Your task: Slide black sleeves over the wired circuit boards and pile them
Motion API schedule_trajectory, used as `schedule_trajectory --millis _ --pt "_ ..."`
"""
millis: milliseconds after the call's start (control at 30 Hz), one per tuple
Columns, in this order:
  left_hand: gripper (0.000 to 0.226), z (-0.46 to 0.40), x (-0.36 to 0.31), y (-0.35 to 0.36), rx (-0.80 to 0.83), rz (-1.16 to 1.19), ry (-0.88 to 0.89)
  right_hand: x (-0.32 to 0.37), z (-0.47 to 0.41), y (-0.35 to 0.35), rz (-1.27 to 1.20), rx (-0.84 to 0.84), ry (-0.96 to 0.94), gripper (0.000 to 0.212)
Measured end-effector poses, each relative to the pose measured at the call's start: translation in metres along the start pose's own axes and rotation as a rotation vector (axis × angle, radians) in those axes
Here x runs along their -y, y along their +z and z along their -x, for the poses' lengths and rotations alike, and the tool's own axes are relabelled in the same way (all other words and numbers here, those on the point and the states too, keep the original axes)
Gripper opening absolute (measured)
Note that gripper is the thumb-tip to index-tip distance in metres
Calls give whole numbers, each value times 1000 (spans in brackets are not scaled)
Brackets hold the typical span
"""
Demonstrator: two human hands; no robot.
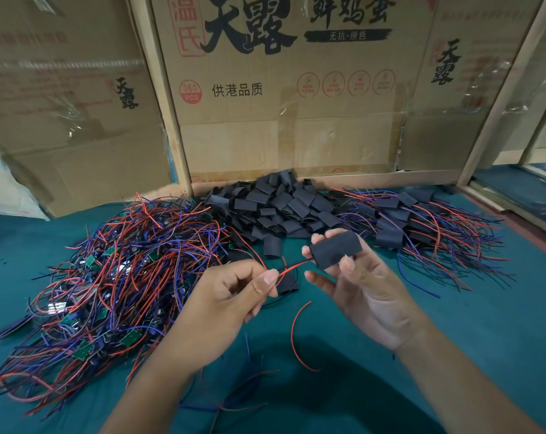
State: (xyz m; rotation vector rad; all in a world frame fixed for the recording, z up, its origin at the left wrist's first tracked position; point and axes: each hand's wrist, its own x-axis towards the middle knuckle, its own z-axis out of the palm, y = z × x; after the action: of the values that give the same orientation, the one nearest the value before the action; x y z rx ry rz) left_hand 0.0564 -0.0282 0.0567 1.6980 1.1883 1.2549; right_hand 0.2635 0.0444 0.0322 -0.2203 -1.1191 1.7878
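The right hand pinches a black sleeve above the green table while the left hand pinches the red wire entering it, so sleeving seems underway; next probably comes the finished pile.

A green-covered table runs back to a wall of flattened cardboard boxes printed with large black Chinese characters and red round stamps, standing upright between pale wooden posts. Clear tape glints across the cardboard at left and right. At the far left edge lies a crumpled white plastic bag.
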Motion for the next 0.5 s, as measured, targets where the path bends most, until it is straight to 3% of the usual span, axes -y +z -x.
schedule_trajectory --millis 267,500 --pt "36 -1 3 6 19 -12 -19 -20 4 16 130 26 54 49" --pt "26 -5 15 21 -252 80 -145 -39 6 20 217 -31 58 28"
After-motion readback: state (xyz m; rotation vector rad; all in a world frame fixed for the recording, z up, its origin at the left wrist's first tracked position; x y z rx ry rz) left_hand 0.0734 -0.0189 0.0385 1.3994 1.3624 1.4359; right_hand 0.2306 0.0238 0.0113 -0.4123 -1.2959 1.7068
